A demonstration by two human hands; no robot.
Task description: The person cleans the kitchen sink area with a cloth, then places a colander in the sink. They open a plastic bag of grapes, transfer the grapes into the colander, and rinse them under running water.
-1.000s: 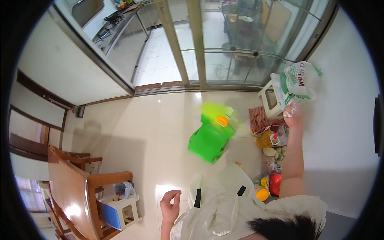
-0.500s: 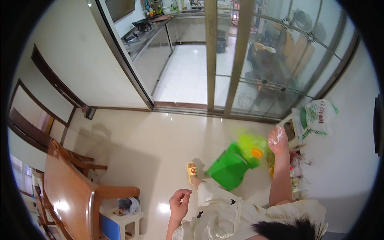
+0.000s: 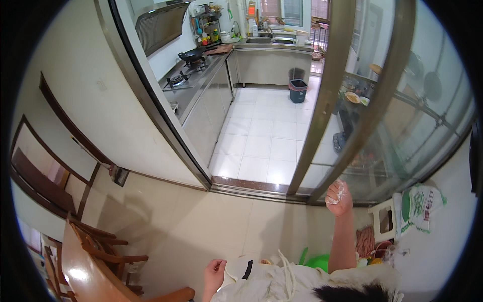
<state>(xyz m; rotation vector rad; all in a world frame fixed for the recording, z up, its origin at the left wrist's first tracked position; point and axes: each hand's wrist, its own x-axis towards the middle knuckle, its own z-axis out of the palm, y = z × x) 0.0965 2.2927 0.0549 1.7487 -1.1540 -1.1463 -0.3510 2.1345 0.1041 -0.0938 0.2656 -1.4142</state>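
My right hand [image 3: 338, 198] is held out in front of the sliding glass door, closed into a fist. White, crumpled-looking matter shows on its fingers and palm; whether it is held or stuck on, I cannot make out. Down at the lower middle, my left hand [image 3: 215, 272] hangs with its fingers curled in beside my pale apron [image 3: 266, 282], and nothing shows in it. Under my right forearm, part of a bright green plastic thing [image 3: 318, 261] peeks out, mostly hidden.
Ahead, the doorway with its metal track [image 3: 251, 190] opens onto a kitchen with a sink [image 3: 259, 40], a wok [image 3: 191, 54] and a bin [image 3: 298, 90]. A sliding door frame [image 3: 322, 100] stands right. A wooden table [image 3: 85, 267] is at left; a white stool [image 3: 383, 221] and bag [image 3: 421, 206] at right.
I have moved forward toward the doorway, and more of the kitchen shows. The green things on the floor have slid toward the lower edge. Both hands remain closed.
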